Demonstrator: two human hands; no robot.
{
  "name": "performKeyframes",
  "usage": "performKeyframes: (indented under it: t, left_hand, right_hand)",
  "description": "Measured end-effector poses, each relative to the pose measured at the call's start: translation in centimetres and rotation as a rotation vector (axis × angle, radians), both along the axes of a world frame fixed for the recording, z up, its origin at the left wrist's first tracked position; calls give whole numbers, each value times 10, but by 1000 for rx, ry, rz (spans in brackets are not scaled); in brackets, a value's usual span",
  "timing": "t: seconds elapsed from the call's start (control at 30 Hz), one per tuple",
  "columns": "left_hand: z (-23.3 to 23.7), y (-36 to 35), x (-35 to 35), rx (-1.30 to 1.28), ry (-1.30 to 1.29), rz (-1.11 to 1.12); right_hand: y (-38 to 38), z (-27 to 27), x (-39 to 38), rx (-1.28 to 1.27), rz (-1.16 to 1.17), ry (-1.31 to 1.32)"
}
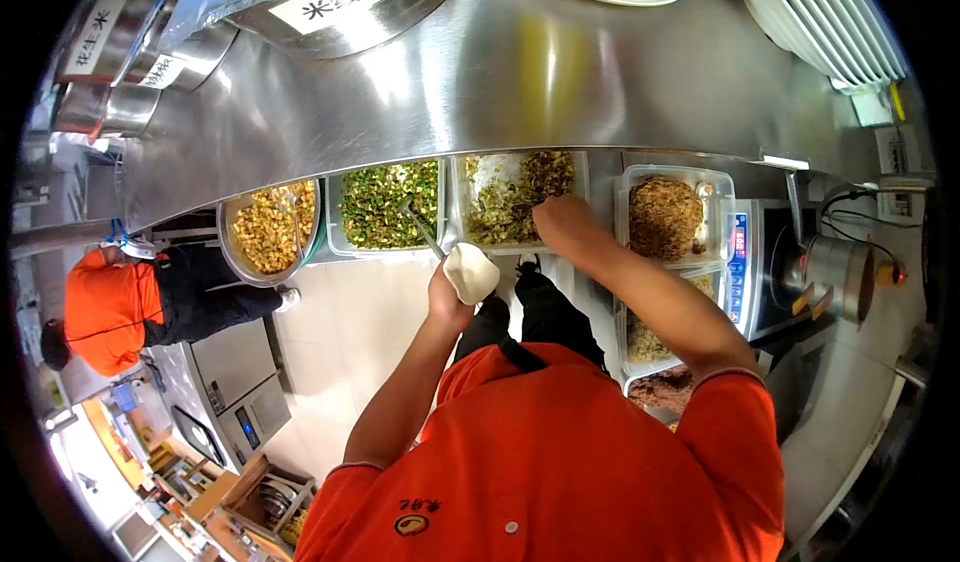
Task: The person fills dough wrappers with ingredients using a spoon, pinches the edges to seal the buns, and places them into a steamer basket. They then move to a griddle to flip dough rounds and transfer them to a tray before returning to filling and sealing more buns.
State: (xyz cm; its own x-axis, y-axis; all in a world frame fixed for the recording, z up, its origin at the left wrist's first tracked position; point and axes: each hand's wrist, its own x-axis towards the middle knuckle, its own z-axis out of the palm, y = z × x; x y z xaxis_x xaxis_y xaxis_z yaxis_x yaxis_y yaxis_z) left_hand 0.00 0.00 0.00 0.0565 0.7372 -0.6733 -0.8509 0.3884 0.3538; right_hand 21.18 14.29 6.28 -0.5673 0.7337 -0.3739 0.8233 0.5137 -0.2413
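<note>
A round, pale dough wrapper (470, 274) rests cupped in my left hand (447, 295), whose fingers are curled under it. My right hand (562, 224) is closed over the right side of a clear tub of chopped greenish filling (490, 224); what its fingers hold is hidden. Just left stands a tub of chopped green vegetables (390, 202), with a metal spoon (424, 228) leaning out toward my left hand. To the right of my right arm is a tub of brown minced filling (664, 217).
A metal bowl of yellowish diced food (268, 230) stands at left. Above the tubs runs a steel shelf (400, 102) with stacked white plates (825, 22). A pot (838, 272) sits at right. Another person in an orange shirt (112, 307) is at far left.
</note>
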Motion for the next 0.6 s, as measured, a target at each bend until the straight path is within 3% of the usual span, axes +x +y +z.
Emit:
performKeyframes:
  t: [0.17, 0.4, 0.47, 0.6]
  left_hand:
    - [14, 8, -21, -57, 110, 25]
    - [9, 5, -2, -133, 72, 46]
    - [15, 3, -3, -29, -34, 54]
    - [30, 12, -7, 75, -137, 57]
  right_hand:
    - [-6, -11, -35, -62, 38, 198]
    - [11, -25, 1, -418, -65, 107]
    - [10, -42, 19, -544, -179, 336]
    - [4, -25, 36, -634, -332, 475]
